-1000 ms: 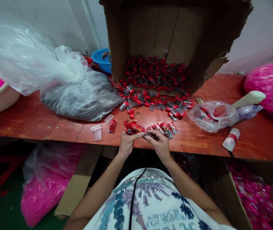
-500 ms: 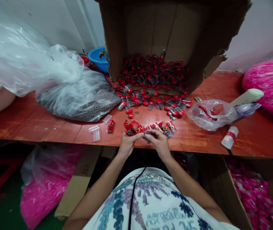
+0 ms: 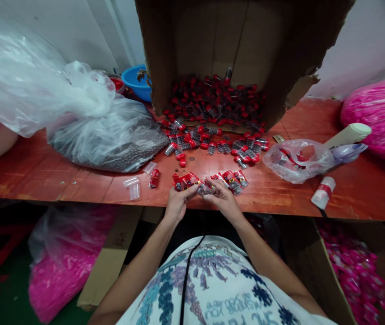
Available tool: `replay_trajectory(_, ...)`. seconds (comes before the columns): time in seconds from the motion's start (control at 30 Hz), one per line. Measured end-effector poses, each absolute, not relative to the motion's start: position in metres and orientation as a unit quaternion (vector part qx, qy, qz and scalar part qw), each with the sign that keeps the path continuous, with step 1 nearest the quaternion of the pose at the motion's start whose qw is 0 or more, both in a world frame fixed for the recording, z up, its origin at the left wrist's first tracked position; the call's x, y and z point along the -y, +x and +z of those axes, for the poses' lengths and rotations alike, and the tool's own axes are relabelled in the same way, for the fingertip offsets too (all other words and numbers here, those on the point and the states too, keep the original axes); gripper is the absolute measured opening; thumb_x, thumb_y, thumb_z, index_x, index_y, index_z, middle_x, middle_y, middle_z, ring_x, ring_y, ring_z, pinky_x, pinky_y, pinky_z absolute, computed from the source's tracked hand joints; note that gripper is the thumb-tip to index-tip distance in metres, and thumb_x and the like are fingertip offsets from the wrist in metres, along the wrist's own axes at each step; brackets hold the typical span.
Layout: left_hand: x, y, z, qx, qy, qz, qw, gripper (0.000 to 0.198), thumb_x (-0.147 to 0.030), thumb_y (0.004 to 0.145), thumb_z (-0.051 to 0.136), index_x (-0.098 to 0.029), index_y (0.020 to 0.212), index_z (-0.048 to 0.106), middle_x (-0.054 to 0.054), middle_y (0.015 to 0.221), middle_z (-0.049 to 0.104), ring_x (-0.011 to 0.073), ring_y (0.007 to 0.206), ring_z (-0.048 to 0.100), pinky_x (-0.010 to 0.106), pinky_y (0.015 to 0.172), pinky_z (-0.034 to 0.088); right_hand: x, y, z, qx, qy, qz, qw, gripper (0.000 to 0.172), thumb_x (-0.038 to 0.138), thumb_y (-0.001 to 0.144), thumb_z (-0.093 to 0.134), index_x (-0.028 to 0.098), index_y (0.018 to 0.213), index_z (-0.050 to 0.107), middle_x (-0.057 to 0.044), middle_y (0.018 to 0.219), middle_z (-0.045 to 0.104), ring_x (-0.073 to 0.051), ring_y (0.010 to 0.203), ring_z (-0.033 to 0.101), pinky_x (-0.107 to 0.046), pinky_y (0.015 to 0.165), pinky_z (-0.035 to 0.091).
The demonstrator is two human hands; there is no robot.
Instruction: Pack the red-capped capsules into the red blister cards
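Near the table's front edge, my left hand (image 3: pixel 178 203) and my right hand (image 3: pixel 224 198) pinch a small clear packet of dark beads (image 3: pixel 204 190) between them. Thumbs and fingers are closed on its two sides. Just behind my left fingers lie red printed packets (image 3: pixel 186 180), partly hidden by the hand. Similar red-topped packets with dark beads (image 3: pixel 232 179) lie in a row beyond my right hand. To the left are a small red roll (image 3: pixel 154 178) and an empty clear tube or pouch (image 3: pixel 134 191).
A cardboard box (image 3: pixel 213 36) on its side spills red-capped clear bottles (image 3: pixel 209 146) over the table (image 3: pixel 87 180). A bag of dark beads (image 3: pixel 111 140) stands left. On the right are a clear plastic bag (image 3: pixel 295 160), a white roll (image 3: pixel 323 192) and a pink sack (image 3: pixel 378 117).
The packet in my hands has turned: its red printed part showed before, and now its clear side with dark beads shows. The view has shifted slightly.
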State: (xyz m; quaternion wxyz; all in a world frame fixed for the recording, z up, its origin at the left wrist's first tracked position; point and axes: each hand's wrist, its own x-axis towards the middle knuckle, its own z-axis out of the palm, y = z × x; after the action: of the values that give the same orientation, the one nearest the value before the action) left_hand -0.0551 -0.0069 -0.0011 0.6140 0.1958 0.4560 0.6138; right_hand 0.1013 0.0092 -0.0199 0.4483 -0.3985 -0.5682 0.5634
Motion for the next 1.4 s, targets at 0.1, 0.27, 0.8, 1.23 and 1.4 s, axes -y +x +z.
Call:
replay_trajectory(0.1,0.010,-0.050,-0.005,-0.453,0.209,0.594,0.631,0.029,-0.013,0.056,0.081,-0.012,0.083,0.071,0.005,0.080,0.072,0.0174,0.072,0.067,0.027,0.070,0.054,-0.008,0.101,-0.021,0.580,-0.414,0.535,0.454,0.045,0.029,0.073,0.072,0.030,0.117,0.063,-0.004,0.116,0.056,-0.019,0.105,0.056,-0.032,0.089,0.046)
replay_trajectory(0.27,0.014,-0.043,-0.018,-0.447,0.203,0.560,0.668,0.028,-0.013,0.059,0.079,-0.011,0.085,0.070,0.007,0.082,0.073,0.0186,0.073,0.068,0.029,0.072,0.055,-0.004,0.101,-0.026,0.620,-0.437,0.481,0.439,0.031,0.029,0.076,0.069,0.028,0.108,0.068,-0.003,0.101,0.062,-0.017,0.090,0.060,-0.030,0.081,0.049)
replay_trajectory(0.8,-0.006,-0.032,-0.025,-0.412,0.059,0.569,0.709,0.017,-0.016,0.075,0.067,-0.012,0.091,0.069,0.009,0.088,0.073,0.0176,0.077,0.069,0.029,0.075,0.056,-0.017,0.101,-0.024,0.746,-0.498,0.238,0.373,0.037,0.025,0.084,0.059,0.025,0.121,0.057,-0.005,0.102,0.064,-0.021,0.095,0.057,-0.035,0.088,0.045)
replay_trajectory(1.23,-0.015,-0.019,-0.021,-0.459,0.145,0.617,0.623,0.033,-0.016,0.050,0.084,-0.012,0.079,0.070,0.004,0.072,0.072,0.0171,0.064,0.067,0.024,0.060,0.054,-0.045,0.120,-0.012,0.781,-0.491,0.218,0.319,0.021,0.014,0.086,0.050,0.023,0.100,0.064,-0.006,0.093,0.065,-0.022,0.093,0.055,-0.035,0.084,0.043)
replay_trajectory(1.4,-0.018,-0.018,-0.023,-0.446,0.136,0.604,0.646,0.031,-0.016,0.053,0.083,-0.009,0.080,0.071,0.007,0.076,0.073,0.0174,0.067,0.068,0.027,0.065,0.055,-0.049,0.121,-0.009,0.762,-0.489,0.256,0.339,0.024,0.018,0.087,0.052,0.020,0.110,0.059,-0.007,0.097,0.065,-0.021,0.092,0.058,-0.031,0.080,0.044)
